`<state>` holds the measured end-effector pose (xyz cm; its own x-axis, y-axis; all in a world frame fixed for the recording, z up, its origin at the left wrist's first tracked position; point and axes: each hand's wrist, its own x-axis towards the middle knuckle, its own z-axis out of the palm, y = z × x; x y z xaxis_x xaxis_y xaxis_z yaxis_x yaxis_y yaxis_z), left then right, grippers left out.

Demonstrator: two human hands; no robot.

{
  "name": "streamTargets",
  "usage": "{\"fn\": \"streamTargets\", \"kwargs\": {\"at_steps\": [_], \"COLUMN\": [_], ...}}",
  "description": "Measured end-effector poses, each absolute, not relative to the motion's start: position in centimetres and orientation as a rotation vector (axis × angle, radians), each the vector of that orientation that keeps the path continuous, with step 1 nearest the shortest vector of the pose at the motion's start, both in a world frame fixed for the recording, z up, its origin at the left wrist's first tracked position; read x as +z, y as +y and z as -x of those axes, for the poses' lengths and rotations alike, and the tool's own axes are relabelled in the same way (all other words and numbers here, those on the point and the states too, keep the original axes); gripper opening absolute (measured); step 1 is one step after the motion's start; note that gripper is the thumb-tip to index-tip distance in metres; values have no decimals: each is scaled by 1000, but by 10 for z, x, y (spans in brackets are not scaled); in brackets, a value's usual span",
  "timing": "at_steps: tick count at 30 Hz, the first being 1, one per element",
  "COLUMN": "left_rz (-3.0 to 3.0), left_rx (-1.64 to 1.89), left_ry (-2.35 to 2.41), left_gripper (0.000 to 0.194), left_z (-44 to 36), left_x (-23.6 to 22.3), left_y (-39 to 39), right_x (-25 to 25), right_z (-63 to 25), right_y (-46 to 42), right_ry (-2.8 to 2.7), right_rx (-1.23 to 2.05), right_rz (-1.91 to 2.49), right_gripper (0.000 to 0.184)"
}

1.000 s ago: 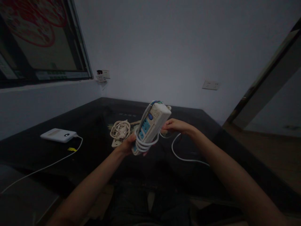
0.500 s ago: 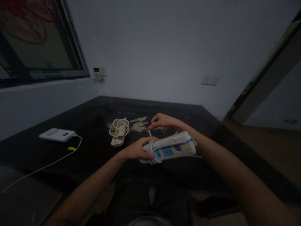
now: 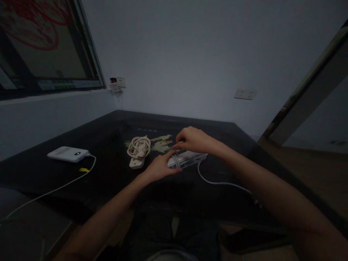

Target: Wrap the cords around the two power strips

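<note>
My left hand (image 3: 163, 166) grips the near-left end of a white power strip (image 3: 190, 158) that has blue sockets. Its white cord (image 3: 176, 161) is wound several turns around that end. Just above, my right hand (image 3: 190, 139) pinches a length of the cord, fingers closed; the pinched part is mostly hidden. From the strip's right end a loose stretch of cord runs over the table toward a blurred plug (image 3: 257, 203) under my right forearm. Left of my hands lies a second power strip (image 3: 137, 162) with its cream cord (image 3: 139, 146) bundled on top.
On the left of the black table (image 3: 108, 127) lies a white power bank (image 3: 67, 154) with a thin cable (image 3: 59, 188) trailing off the edge. A yellow tag (image 3: 84, 169) sits beside it. Wall sockets (image 3: 244, 94) are behind, and a window (image 3: 49, 47) is at left.
The power strip has turned and dropped lower toward the table, its sockets now facing less toward me. The loose cord at right has come into view. Both hands keep their hold.
</note>
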<state>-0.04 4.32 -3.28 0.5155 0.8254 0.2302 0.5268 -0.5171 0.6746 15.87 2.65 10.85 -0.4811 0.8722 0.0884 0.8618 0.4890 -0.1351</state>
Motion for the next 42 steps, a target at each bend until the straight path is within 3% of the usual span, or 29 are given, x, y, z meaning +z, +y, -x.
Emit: {"fn": "streamTargets", "kwargs": {"at_steps": [5, 15, 21, 27, 36, 42], "left_rz": [-2221, -2196, -2162, -1897, -1318, -1053], "left_rx": [981, 1126, 1232, 1329, 1310, 1299], "left_ry": [1117, 1290, 1262, 1004, 773, 650], "left_gripper": [51, 61, 55, 51, 59, 49], "left_z": [7, 14, 18, 14, 3, -3], "left_x": [-39, -36, -32, -34, -37, -40], "left_y": [52, 54, 51, 52, 49, 41], "right_x": [103, 88, 62, 30, 22, 11], "right_z": [-150, -183, -192, -176, -168, -170], "right_y": [5, 14, 15, 6, 6, 4], "right_ry": [-2659, -2624, -2623, -2566, -2422, -2384], "right_rx": [-111, 36, 201, 190, 118, 25], "right_rz": [1474, 1484, 1328, 1240, 1307, 1369], "right_gripper": [24, 21, 27, 29, 23, 25]}}
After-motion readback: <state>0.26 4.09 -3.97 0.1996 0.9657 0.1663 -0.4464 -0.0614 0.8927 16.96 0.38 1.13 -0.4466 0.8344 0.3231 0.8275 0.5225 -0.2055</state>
